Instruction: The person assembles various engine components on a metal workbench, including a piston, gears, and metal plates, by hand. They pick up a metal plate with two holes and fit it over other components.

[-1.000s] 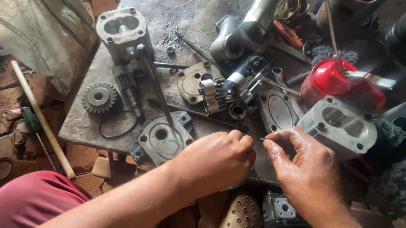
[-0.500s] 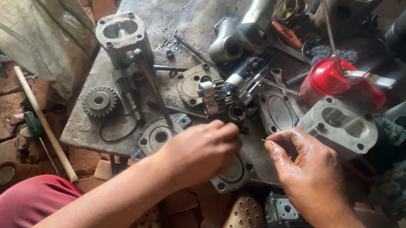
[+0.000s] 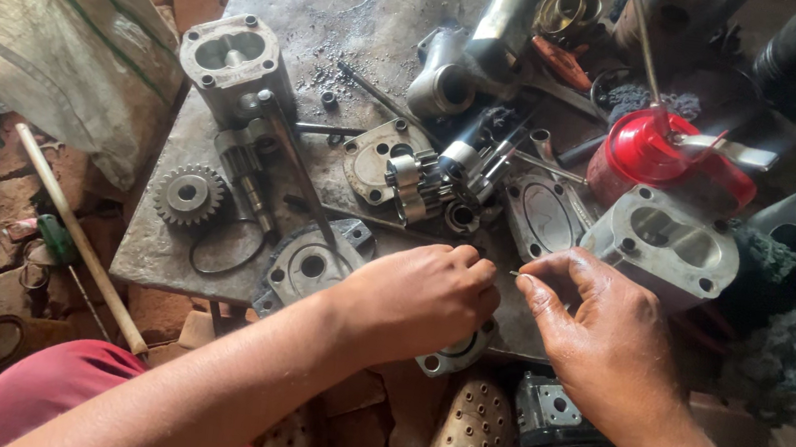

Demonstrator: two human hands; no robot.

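At the near edge of the worktop, a scuffed grey metal slab: both hands close together, fingertips nearly meeting. Between them, a thin metal pin, tiny, long axis roughly left to right, free tip toward the left hand. Right hand: thumb and forefinger pinched on the pin, remaining fingers loosely curled. Left hand: curled into a loose fist, knuckles up, fingertips tucked under; grip inside not visible, so cannot tell whether anything is held. Beneath the left hand, a round grey cover plate with a centre hole, and a second flange peeking out below the wrist. Just beyond the right hand, a blocky cast-aluminium housing, dull and pitted, with an oval bore. Behind it, a glossy red oil can. Farther left, a dark toothed gear and a black rubber ring, lying flat.
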